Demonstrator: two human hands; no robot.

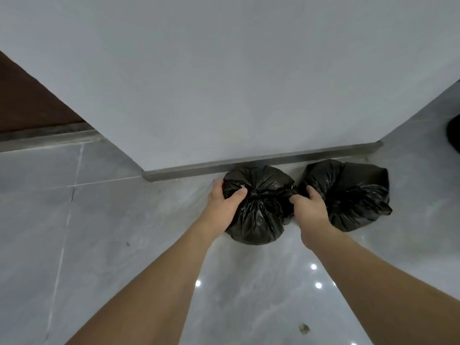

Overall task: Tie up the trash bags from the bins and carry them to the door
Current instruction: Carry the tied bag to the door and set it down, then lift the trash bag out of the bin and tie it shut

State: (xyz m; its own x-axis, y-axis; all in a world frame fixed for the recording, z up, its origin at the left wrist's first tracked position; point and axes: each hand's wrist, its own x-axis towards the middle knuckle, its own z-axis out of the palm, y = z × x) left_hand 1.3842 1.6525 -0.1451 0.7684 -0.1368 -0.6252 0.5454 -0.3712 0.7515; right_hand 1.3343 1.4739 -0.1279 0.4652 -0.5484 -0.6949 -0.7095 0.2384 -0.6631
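Note:
Two knotted black trash bags sit on the grey floor against the foot of a pale wall. The nearer bag point(258, 207) is cupped from both sides: my left hand point(224, 204) grips its left flank with the thumb on top, and my right hand point(310, 207) presses its right flank, fingers curled into the plastic near the knot. The second bag point(353, 195) rests just to the right, touching the first, with nothing holding it.
A grey skirting strip point(261, 161) runs along the wall base behind the bags. A dark brown door or panel point(27, 103) with a threshold lies at the far left. Some dark object point(453, 133) shows at the right edge. Glossy floor tiles point(99, 245) spread around me.

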